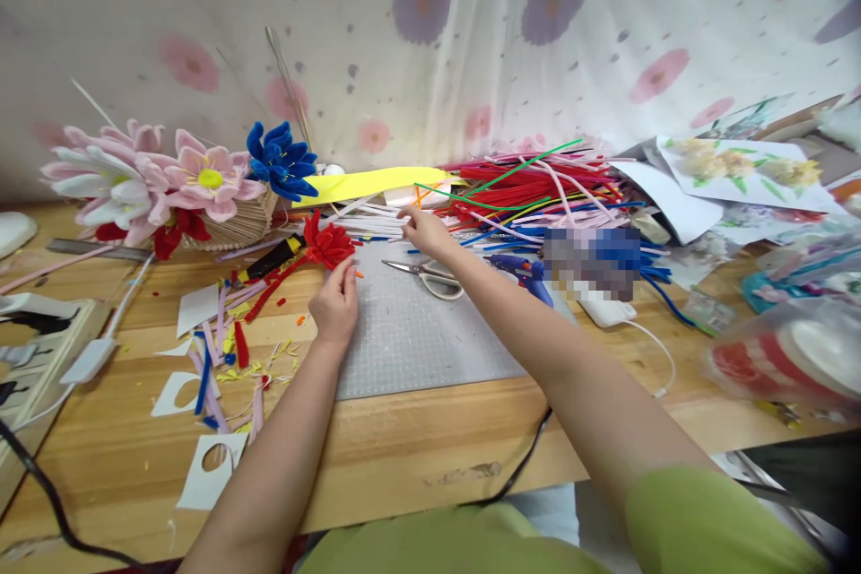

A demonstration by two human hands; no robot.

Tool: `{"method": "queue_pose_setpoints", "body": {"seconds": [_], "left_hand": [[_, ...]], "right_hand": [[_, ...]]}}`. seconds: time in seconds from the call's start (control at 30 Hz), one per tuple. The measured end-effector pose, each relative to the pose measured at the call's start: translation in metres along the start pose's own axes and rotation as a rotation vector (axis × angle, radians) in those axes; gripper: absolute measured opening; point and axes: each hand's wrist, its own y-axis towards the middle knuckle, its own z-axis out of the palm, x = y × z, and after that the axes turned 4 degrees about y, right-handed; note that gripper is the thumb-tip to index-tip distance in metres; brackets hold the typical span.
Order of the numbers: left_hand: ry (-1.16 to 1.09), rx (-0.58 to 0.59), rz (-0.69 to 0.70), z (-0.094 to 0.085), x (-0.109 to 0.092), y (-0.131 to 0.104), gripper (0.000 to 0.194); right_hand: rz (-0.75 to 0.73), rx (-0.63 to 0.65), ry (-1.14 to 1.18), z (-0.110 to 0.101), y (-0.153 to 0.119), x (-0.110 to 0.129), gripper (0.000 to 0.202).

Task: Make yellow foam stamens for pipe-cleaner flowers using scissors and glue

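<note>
A red pipe-cleaner flower is pinched in my left hand, above the left edge of the grey cutting mat. An orange tip shows just beside those fingers. My right hand reaches to the back of the mat, fingers curled together at the white pipe cleaners. A short orange pipe cleaner shows right behind it; whether the fingers grip anything is hidden. Scissors lie on the mat below my right forearm.
Red pipe cleaners are heaped at the back. A blue glue gun lies right of the scissors. Finished pink flowers and a blue flower stand back left. Scraps and a cut white card litter the left; a power strip is beyond.
</note>
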Motion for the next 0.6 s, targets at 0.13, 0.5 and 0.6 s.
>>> {"method": "queue_pose_setpoints", "body": {"seconds": [0.13, 0.5, 0.6], "left_hand": [[0.005, -0.017, 0.007, 0.001, -0.002, -0.001, 0.049], [-0.028, -0.149, 0.208, 0.005, 0.006, 0.001, 0.042], [-0.039, -0.149, 0.212, 0.007, 0.006, 0.001, 0.041]], "right_hand": [[-0.150, -0.023, 0.021, 0.005, 0.028, 0.013, 0.048], [-0.050, 0.110, 0.033, 0.029, 0.083, 0.022, 0.075], [-0.089, 0.005, 0.056, 0.025, 0.090, 0.015, 0.066]]}}
